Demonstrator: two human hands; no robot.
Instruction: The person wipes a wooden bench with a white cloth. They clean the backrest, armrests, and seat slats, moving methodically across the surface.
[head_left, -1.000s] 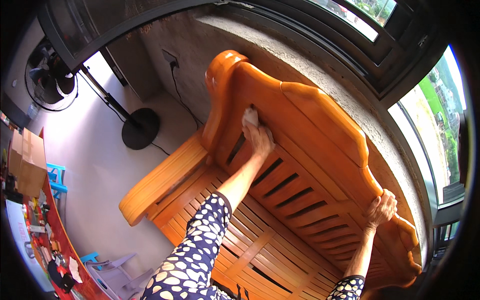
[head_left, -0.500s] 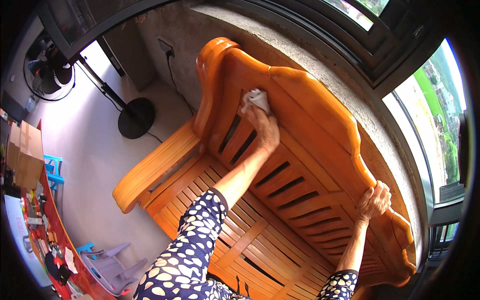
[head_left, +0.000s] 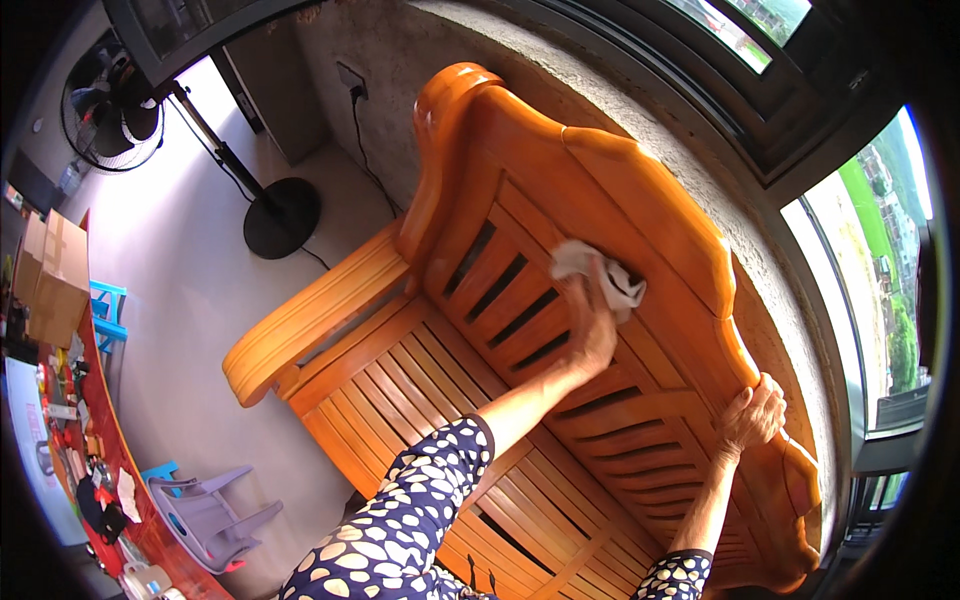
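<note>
Outstretched, left hand (head_left: 590, 325) presses white cloth (head_left: 597, 272) against bench backrest (head_left: 560, 200); right hand (head_left: 752, 418) grips its edge.

Brown cardboard box (head_left: 52, 272) at far left edge

I see a rough grey concrete wall (head_left: 420, 60) under dark-framed windows (head_left: 860, 260), a pale smooth floor (head_left: 190, 300), a black pedestal fan (head_left: 110, 105) and 1 grey plastic chair (head_left: 205, 515).

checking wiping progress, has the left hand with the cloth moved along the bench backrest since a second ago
Yes. The left hand with the white cloth has slid from the backrest's armrest end toward its middle, nearer the right hand.
</note>
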